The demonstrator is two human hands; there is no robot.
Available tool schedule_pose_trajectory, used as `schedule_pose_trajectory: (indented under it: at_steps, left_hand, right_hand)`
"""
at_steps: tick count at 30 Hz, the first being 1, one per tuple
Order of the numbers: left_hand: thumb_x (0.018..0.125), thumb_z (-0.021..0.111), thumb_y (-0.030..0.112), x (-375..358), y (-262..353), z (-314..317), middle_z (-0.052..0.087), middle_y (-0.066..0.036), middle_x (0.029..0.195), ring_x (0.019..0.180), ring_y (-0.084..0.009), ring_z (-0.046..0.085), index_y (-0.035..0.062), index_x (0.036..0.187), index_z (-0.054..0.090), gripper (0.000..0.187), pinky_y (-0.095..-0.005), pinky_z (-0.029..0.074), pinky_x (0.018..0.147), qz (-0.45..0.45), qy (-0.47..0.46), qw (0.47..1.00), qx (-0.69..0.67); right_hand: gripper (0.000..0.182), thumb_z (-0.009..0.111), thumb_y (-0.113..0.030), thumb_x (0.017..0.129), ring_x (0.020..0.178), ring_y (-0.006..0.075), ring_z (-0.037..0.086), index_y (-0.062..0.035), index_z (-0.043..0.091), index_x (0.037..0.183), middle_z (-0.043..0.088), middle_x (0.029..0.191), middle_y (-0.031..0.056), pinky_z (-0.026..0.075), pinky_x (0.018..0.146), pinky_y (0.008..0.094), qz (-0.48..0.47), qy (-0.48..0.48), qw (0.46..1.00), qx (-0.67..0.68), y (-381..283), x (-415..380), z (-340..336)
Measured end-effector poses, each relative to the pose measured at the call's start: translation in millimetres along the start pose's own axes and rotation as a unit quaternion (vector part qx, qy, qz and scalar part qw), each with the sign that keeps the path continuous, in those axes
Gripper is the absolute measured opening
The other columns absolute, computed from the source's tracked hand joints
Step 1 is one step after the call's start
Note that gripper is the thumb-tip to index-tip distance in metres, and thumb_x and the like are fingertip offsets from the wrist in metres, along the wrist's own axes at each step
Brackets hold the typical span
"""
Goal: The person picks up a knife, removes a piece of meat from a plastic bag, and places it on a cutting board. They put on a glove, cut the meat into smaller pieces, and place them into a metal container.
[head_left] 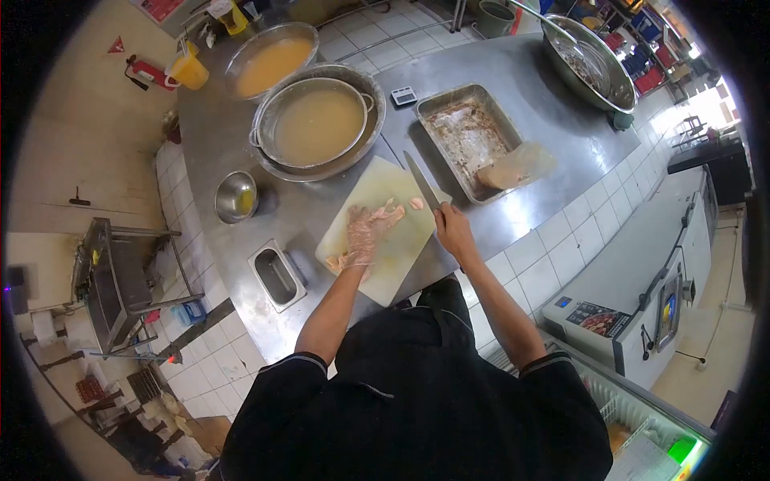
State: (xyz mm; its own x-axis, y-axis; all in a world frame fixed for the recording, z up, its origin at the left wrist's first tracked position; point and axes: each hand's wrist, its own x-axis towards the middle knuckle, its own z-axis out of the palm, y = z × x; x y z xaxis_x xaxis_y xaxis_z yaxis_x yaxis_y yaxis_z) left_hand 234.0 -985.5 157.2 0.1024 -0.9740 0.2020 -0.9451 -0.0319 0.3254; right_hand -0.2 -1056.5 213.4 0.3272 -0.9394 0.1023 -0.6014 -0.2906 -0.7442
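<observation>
A pale cutting board (393,272) lies at the near edge of the steel table. My left hand (362,236), in a clear plastic glove, rests on the board with its fingers closed over a piece of raw chicken (391,215). My right hand (455,231) is bare and wrapped round the handle of a knife (419,175). The blade points away from me, just beyond the board's right edge and apart from the meat. A small chicken chunk (416,204) sits between the knife and my left hand. More chicken (334,262) shows at the board's left edge, partly hidden by my wrist.
Beyond the board stands a pot of cloudy liquid (263,120) inside a wide bowl. To its right are a small scale (403,96) and a floury metal tray (429,104) with a plastic bag (521,166). A small bowl (227,210) and a steel container (258,260) stand left.
</observation>
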Motion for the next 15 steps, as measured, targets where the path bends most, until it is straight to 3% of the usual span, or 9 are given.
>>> schedule_pose_trajectory:
  at_steps: [1, 3, 5, 7, 9, 10, 12, 13, 15]
  left_hand:
    - [0.085, 0.068, 0.023, 2.3, -2.8, 10.7, 0.06, -0.011, 0.094, 0.092, -0.0261, 0.061, 0.0254, 0.132, 0.062, 0.048, -0.0454, 0.047, 0.097, -0.088, -0.007, 0.99, -0.113]
    - [0.089, 0.065, 0.018, 3.1, -14.1, 29.4, 0.061, -0.012, 0.095, 0.092, -0.0277, 0.062, 0.0145, 0.12, 0.065, 0.031, -0.0415, 0.049, 0.094, -0.153, -0.012, 0.964, -0.218]
    - [0.092, 0.063, 0.016, 1.6, -26.3, 40.1, 0.062, -0.015, 0.098, 0.095, -0.0301, 0.063, 0.0064, 0.11, 0.064, 0.021, -0.0399, 0.051, 0.093, -0.083, -0.016, 0.981, -0.172]
    - [0.092, 0.063, 0.019, 3.6, -31.0, 36.8, 0.062, -0.019, 0.104, 0.099, -0.0333, 0.062, 0.0009, 0.108, 0.059, 0.025, -0.0411, 0.05, 0.097, 0.046, -0.023, 0.997, -0.052]
    - [0.092, 0.063, 0.024, 4.2, -34.1, 36.6, 0.062, -0.021, 0.109, 0.103, -0.0348, 0.062, -0.0006, 0.11, 0.056, 0.031, -0.0425, 0.05, 0.098, 0.072, -0.029, 0.986, -0.144]
    - [0.093, 0.063, 0.025, 4.9, -35.5, 37.7, 0.062, -0.021, 0.109, 0.103, -0.0346, 0.062, 0.0, 0.111, 0.055, 0.032, -0.0426, 0.051, 0.097, 0.018, -0.028, 0.95, -0.312]
    - [0.094, 0.062, 0.024, -0.5, -35.1, 34.4, 0.063, -0.02, 0.106, 0.101, -0.0339, 0.063, 0.0032, 0.112, 0.055, 0.028, -0.0427, 0.054, 0.091, -0.09, -0.036, 0.857, -0.507]
    - [0.095, 0.061, 0.022, 4.7, -24.2, 10.9, 0.064, -0.019, 0.103, 0.098, -0.0335, 0.064, 0.0056, 0.112, 0.056, 0.024, -0.0426, 0.055, 0.087, -0.14, -0.044, 0.828, -0.541]
    - [0.096, 0.059, 0.016, 17.0, -6.8, -31.7, 0.066, -0.017, 0.097, 0.091, -0.0338, 0.066, 0.0095, 0.113, 0.056, 0.018, -0.0425, 0.056, 0.079, -0.155, -0.046, 0.862, -0.48]
  right_hand:
    - [0.016, 0.057, -0.016, 0.098, 0.081, 0.0495, 0.059, -0.0009, 0.052, 0.094, 0.061, 0.085, 0.0278, 0.044, 0.069, 0.0555, 0.003, 0.006, 1.0, -0.001, 1.8, -1.4, 0.6]
    - [0.017, 0.057, -0.016, 0.098, 0.081, 0.0498, 0.059, -0.0005, 0.052, 0.093, 0.061, 0.085, 0.028, 0.044, 0.069, 0.0551, 0.011, 0.017, 1.0, -0.003, 4.9, -9.9, 2.5]
    - [0.018, 0.056, -0.016, 0.098, 0.082, 0.0501, 0.058, 0.0001, 0.052, 0.093, 0.061, 0.086, 0.0286, 0.044, 0.07, 0.055, 0.024, 0.008, 1.0, 0.001, 8.0, -20.2, 4.1]
    - [0.019, 0.055, -0.016, 0.099, 0.082, 0.0506, 0.058, 0.0008, 0.052, 0.092, 0.061, 0.086, 0.0291, 0.044, 0.07, 0.0547, 0.033, 0.005, 0.999, 0.005, 10.7, -30.7, 1.4]
    - [0.02, 0.054, -0.016, 0.099, 0.082, 0.0512, 0.057, 0.0016, 0.051, 0.091, 0.06, 0.086, 0.0295, 0.043, 0.071, 0.0543, 0.036, 0.009, 0.999, 0.014, 11.0, -39.9, 2.3]
    - [0.02, 0.054, -0.017, 0.099, 0.082, 0.0515, 0.057, 0.0019, 0.051, 0.091, 0.06, 0.086, 0.0297, 0.043, 0.071, 0.0541, 0.049, 0.003, 0.999, 0.013, 11.0, -42.0, 3.2]
    - [0.022, 0.054, -0.017, 0.099, 0.082, 0.0519, 0.057, 0.0024, 0.05, 0.09, 0.06, 0.085, 0.0301, 0.043, 0.071, 0.0536, 0.078, -0.012, 0.997, 0.01, 10.1, -50.8, 4.2]
    - [0.023, 0.054, -0.018, 0.099, 0.082, 0.0521, 0.056, 0.0027, 0.05, 0.091, 0.059, 0.085, 0.0303, 0.043, 0.071, 0.0533, 0.083, -0.018, 0.996, 0.013, 9.0, -55.3, 4.7]
    - [0.024, 0.054, -0.019, 0.1, 0.082, 0.0523, 0.056, 0.0031, 0.05, 0.091, 0.058, 0.084, 0.0308, 0.043, 0.07, 0.0526, 0.091, -0.025, 0.995, 0.018, 6.7, -61.0, 4.4]
